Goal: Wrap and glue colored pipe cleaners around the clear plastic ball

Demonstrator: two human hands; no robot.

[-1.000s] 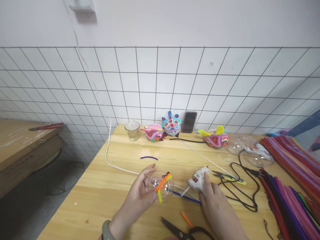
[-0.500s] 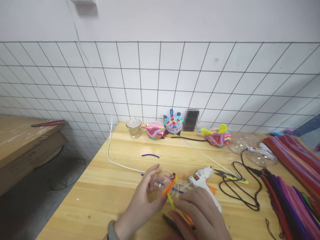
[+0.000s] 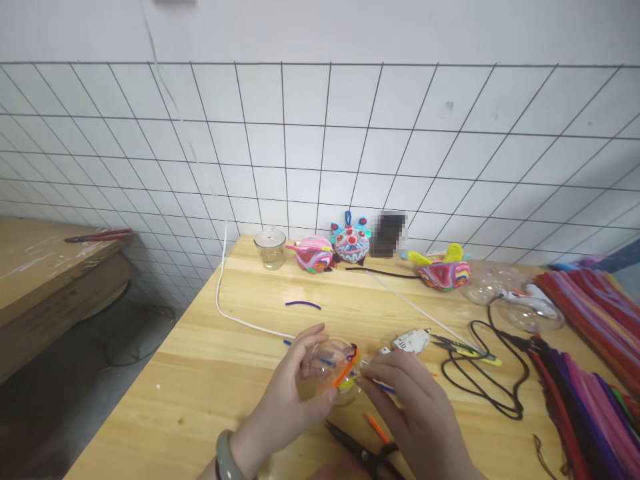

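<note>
A clear plastic ball (image 3: 325,357) rests in my left hand (image 3: 285,393), fingers curled round its far side and thumb at its near edge. Orange, yellow and dark pipe cleaners run across the ball's right side. My right hand (image 3: 415,407) is pinched at that side, with thumb and forefinger on the yellow pipe cleaner (image 3: 350,381). Black scissors (image 3: 367,457) lie below, between my wrists. An orange pipe cleaner (image 3: 376,427) is beside them, partly hidden by my right hand. The white glue gun (image 3: 413,341) sits just beyond my right hand, which covers its handle.
Bundles of coloured pipe cleaners (image 3: 585,400) fill the right side. A black cable (image 3: 480,387) loops near a yellow-green cutter (image 3: 477,353). Along the back stand a glass cup (image 3: 270,250), a pink ornament (image 3: 313,253), a blue ornament (image 3: 353,243) and a winged ornament (image 3: 444,272).
My right hand has moved up and right, from below the ball to its right side. The yellow pipe cleaner's end has swung from pointing down to pointing right. More of the scissors shows.
</note>
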